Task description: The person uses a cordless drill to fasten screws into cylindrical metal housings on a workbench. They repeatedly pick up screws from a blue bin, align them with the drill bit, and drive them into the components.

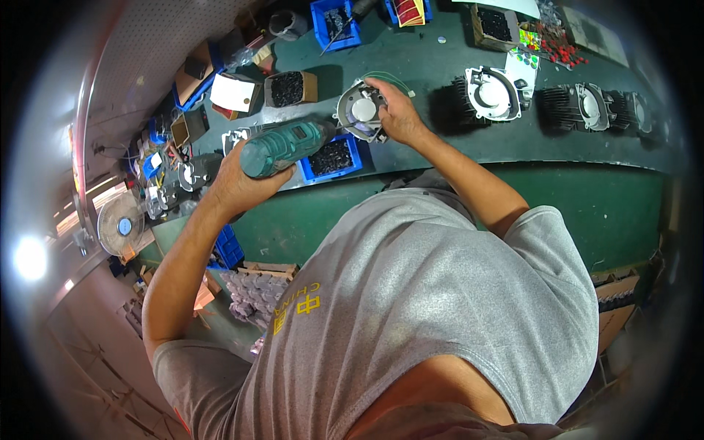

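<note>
My left hand [246, 185] is wrapped round the grip of a teal cordless power drill [282, 149], held level over the near edge of the bench. Its front end points right, towards a round metal housing [363, 111] with a pale disc in its middle. Whether the tip touches the housing cannot be made out. My right hand [400, 119] grips the right side of that housing, fingers over its rim. A thin green wire [392, 77] with a small white plug runs off behind the fingers. Beneath the drill sits a blue bin [357, 155] of small black screws.
More finned metal housings [493, 99] stand along the green bench [433, 150] to the right. Behind my hands are a cardboard box [311, 86] of black screws and a blue bin [318, 22]. Red small parts [559, 50] lie at the far right. A fan [121, 224] stands at left.
</note>
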Motion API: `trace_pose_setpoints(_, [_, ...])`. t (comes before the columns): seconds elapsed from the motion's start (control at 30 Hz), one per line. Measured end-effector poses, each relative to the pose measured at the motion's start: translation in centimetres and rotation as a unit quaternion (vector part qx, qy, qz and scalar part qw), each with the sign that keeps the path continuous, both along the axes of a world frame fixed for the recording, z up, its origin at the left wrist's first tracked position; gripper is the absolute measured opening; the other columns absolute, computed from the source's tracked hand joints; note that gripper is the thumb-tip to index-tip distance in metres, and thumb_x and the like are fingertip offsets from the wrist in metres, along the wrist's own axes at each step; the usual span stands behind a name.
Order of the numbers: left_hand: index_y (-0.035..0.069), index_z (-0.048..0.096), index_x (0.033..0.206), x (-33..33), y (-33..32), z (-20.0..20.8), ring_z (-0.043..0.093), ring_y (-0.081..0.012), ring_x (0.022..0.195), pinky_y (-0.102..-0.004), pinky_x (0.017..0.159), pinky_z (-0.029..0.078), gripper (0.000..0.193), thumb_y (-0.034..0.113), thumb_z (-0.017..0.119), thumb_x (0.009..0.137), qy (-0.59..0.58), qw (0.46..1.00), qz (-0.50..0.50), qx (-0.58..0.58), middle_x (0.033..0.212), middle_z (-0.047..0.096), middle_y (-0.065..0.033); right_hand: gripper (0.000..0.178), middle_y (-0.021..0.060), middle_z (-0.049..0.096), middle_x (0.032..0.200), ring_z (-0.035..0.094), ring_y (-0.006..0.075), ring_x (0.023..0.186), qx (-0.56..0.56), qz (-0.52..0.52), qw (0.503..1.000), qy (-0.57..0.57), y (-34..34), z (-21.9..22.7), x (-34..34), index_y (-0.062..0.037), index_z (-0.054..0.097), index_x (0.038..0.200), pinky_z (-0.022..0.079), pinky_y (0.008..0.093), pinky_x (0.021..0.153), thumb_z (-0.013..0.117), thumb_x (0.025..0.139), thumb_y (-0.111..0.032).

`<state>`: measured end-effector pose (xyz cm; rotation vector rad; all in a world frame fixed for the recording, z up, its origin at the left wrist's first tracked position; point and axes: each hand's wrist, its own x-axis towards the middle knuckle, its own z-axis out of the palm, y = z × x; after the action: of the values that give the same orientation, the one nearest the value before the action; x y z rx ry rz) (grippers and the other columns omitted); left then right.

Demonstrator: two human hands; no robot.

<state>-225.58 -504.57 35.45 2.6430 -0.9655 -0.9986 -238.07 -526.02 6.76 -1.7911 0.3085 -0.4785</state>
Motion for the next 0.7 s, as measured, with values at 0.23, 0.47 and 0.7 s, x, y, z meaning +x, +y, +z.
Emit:
trace_pose_setpoints(0.23, [0.004, 0.069, 0.117, -0.2, 0.0, -0.1, 0.073, -0.0261, 0.100, -0.0383, 0.091, 0.057, 0.046, 0.027, 0.083, 0.079, 0.020, 0.999, 0.030, 0.009, 0.107, 0.075, -0.0151, 0.066, 0.0213, 0.058, 0.142, 0.053, 0.0387, 0.136, -0.009, -0.007, 1.000, -0.001, 0.2, -0.2, 0.0, -0.0054, 0.052, 0.145, 0.040, 0.0429, 0.117, 0.050, 0.081, 0.011])
trace_pose_setpoints(0.47, [0.004, 0.070, 0.119, -0.8, 0.7, -0.5, 0.072, -0.0230, 0.100, -0.0364, 0.092, 0.056, 0.044, 0.025, 0.082, 0.082, 0.021, 0.999, 0.029, -0.018, 0.108, 0.075, -0.0145, 0.065, 0.0209, 0.058, 0.142, 0.053, 0.0367, 0.136, -0.005, -0.007, 1.000, 0.000, 0.0, -0.4, 0.1, -0.0042, 0.052, 0.145, 0.039, 0.0410, 0.118, 0.048, 0.082, 0.010])
trace_pose_setpoints(0.7, [0.003, 0.070, 0.121, -1.1, 0.8, 0.0, 0.069, -0.0188, 0.096, -0.0344, 0.091, 0.055, 0.041, 0.022, 0.079, 0.086, 0.054, 0.998, 0.032, -0.025, 0.106, 0.075, -0.0112, 0.063, 0.0208, 0.058, 0.141, 0.053, 0.0366, 0.136, -0.006, -0.009, 1.000, 0.002, 0.2, -0.5, 0.2, -0.0039, 0.053, 0.143, 0.039, 0.0407, 0.118, 0.048, 0.082, 0.010])
